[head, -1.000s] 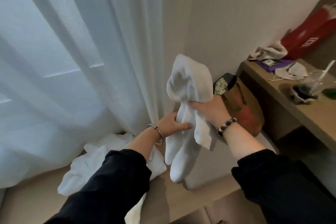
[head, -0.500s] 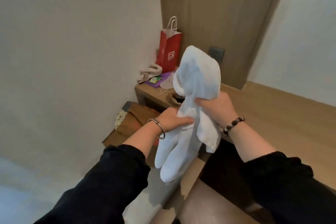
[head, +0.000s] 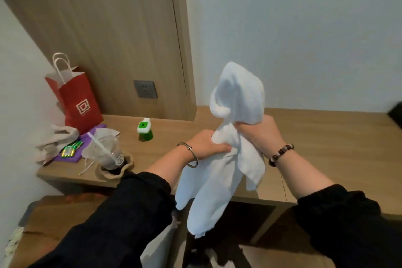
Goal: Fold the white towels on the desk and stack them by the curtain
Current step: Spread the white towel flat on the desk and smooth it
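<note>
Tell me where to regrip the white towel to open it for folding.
The towel is bunched where the left hand and right hand grip its middle. Only the hanging ends are free and fairly flat, so probably pinch those near their corners, coming in from the sides.

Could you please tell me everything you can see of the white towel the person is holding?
The white towel is soft, thick cloth, terry by its look, plain and unmarked. It is crumpled, not folded, and held up in the air in front of the wooden desk. The right hand grips it round its middle, so a rounded lump bulges above the fist; the left hand grips a bunch just below. Loose tails hang down past the desk's front edge.
</note>
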Demonstrator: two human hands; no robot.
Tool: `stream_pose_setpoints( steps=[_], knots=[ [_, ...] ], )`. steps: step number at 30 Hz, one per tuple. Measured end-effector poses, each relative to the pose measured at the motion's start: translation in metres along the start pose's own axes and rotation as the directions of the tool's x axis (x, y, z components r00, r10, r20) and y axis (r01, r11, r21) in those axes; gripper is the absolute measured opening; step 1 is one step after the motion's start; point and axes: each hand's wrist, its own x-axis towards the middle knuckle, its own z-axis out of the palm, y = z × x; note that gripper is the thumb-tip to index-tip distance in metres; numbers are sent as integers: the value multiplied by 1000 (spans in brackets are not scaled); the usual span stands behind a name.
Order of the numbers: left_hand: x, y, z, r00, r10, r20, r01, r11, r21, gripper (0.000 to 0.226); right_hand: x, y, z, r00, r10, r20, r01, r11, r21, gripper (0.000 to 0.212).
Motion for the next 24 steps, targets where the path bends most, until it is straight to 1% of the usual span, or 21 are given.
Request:
stream_pose_setpoints(
  steps=[6,9,11,15,18,21,24],
  knots=[
    [97,18,-19,989,117,94,-128,985,116,12,75,0,-16,989,-7,-149,-2,998,-61,14],
    [144,22,-28,974,158,162,-187,965,185,12,111,0,-20,978,20,-209,-43,993,-109,10],
    [170,27,-31,961,185,204,-234,939,252,17,130,3,-25,971,33,-237,-63,991,-122,8],
    [211,40,-29,935,214,284,-301,902,310,29,155,12,-41,950,79,-303,-108,991,-82,9],
    [235,49,-19,918,219,329,-339,864,371,29,169,20,-55,943,80,-324,-119,988,-103,11],
    [255,56,-8,914,229,336,-359,843,402,34,182,30,-69,940,70,-335,-117,985,-124,17],
    [270,62,7,919,202,338,-338,847,411,20,193,41,-86,950,59,-306,-108,983,-147,20]
  ],
)
